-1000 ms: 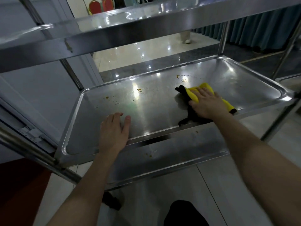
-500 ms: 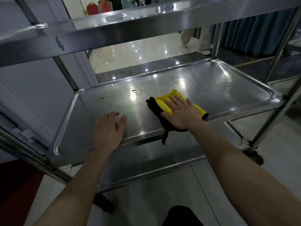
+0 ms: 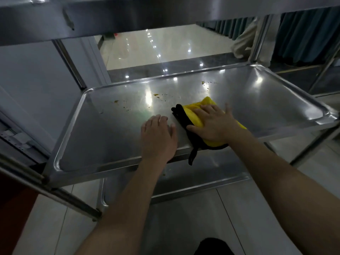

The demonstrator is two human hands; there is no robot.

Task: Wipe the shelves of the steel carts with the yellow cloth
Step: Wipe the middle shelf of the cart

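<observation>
The steel cart's middle shelf (image 3: 95, 137) is a shiny rimmed tray with small brown-yellow stains (image 3: 157, 95) toward its far side. A yellow cloth (image 3: 197, 110) with a black edge lies on it near the front rim, a black loop hanging over the edge. My right hand (image 3: 215, 126) presses flat on the cloth, fingers spread. Just left of the cloth, my left hand (image 3: 158, 137) rests palm down on the shelf at the front rim and holds nothing.
The top shelf (image 3: 128, 17) hangs low across the top of the view. A lower shelf (image 3: 202, 173) shows beneath. Cart posts (image 3: 257, 39) stand at the corners. Another cart's frame (image 3: 323, 74) stands at right, a pale wall at left, dark curtains and a person's legs (image 3: 242, 43) behind.
My right hand has slid the cloth leftward along the front of the shelf, close to my left hand. The left hand stays on the front rim while the view shifts.
</observation>
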